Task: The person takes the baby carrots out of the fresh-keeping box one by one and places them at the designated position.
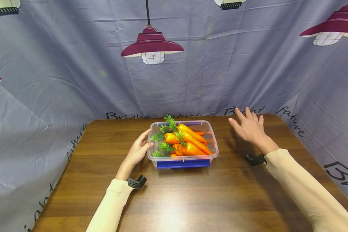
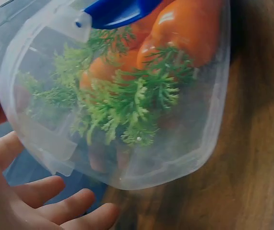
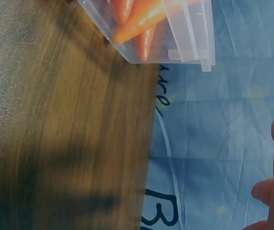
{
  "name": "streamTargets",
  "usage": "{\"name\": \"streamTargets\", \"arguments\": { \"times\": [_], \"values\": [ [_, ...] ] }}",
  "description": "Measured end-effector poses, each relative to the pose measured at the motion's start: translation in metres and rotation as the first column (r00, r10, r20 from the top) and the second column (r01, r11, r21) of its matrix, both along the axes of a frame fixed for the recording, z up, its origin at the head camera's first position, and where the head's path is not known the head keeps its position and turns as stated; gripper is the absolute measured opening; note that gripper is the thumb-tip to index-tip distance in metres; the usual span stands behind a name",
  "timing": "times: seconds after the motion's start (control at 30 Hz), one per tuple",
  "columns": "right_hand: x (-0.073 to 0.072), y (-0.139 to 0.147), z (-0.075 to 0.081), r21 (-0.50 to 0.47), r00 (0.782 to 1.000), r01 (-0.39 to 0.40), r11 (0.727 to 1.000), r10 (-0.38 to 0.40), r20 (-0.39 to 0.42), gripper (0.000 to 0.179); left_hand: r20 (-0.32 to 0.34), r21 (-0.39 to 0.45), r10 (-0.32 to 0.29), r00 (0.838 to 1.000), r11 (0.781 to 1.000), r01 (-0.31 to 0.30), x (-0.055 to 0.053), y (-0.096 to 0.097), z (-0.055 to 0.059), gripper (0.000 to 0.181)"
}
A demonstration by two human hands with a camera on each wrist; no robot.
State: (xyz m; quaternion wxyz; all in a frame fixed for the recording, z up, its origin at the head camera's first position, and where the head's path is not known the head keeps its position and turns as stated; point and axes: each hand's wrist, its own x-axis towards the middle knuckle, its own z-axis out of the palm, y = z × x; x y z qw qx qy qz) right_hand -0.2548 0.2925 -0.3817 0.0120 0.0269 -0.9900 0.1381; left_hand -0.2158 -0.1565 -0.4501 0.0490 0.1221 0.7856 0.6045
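Observation:
A clear plastic box (image 1: 214, 145) with a blue clip (image 1: 183, 164) along its front side stands on the table, uncovered. Inside lie several orange carrots (image 1: 195, 139) with feathery green tops (image 2: 127, 103), tops towards the left. My left hand (image 1: 137, 149) is at the box's left end, its fingers spread and loosely bent beside the rim; whether a fingertip touches the plastic is hard to tell. To the right of the box, my right hand (image 1: 250, 129) hovers above the table, apart from the box, fingers spread and holding nothing.
The brown wooden table (image 1: 174, 196) ends at the back against a grey-blue curtain (image 1: 197, 80) printed with lamps and lettering. Curtain also hangs at both sides. A black wrist device (image 1: 137, 181) sits on the left wrist, another such device (image 1: 254, 159) on the right.

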Motion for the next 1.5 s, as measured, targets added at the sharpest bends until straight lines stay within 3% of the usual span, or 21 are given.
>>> {"name": "streamTargets", "arguments": {
  "times": [0.13, 0.33, 0.77, 1.03, 1.13, 1.3, 1.5],
  "values": [
    [0.001, -0.001, -0.003, -0.008, 1.0, -0.006, 1.0, 0.006, 0.001, 0.084, 0.001, -0.042, 0.031, 1.0, 0.999, -0.031, 0.001, 0.003, -0.004, 0.061],
    [0.004, 0.0, -0.003, -0.022, 1.0, -0.007, 1.0, 0.007, -0.013, 0.081, 0.004, -0.024, 0.057, 0.998, 0.998, -0.057, -0.001, 0.005, -0.009, 0.059],
    [0.008, -0.006, 0.001, -0.026, 0.998, -0.032, 0.999, 0.031, -0.052, 0.081, -0.025, -0.019, 0.068, 0.997, 0.997, -0.068, -0.005, 0.005, -0.008, 0.058],
    [0.012, -0.021, 0.013, -0.081, 0.993, -0.116, 0.99, 0.112, -0.048, 0.074, -0.018, -0.015, 0.069, 0.997, 0.997, -0.069, -0.004, 0.005, -0.009, 0.058],
    [0.013, -0.03, 0.018, -0.143, 0.985, -0.174, 0.974, 0.172, -0.024, 0.072, -0.013, -0.01, 0.071, 0.997, 0.997, -0.071, -0.005, 0.005, -0.01, 0.058],
    [0.014, -0.049, 0.026, -0.258, 0.961, -0.275, 0.926, 0.277, -0.03, 0.071, -0.015, 0.002, 0.068, 0.998, 0.998, -0.068, -0.005, 0.006, -0.012, 0.059],
    [0.012, -0.076, 0.027, -0.421, 0.928, -0.349, 0.837, 0.37, -0.034, 0.071, -0.015, 0.004, 0.061, 0.998, 0.998, -0.061, -0.004, 0.006, -0.01, 0.06]
  ]
}}
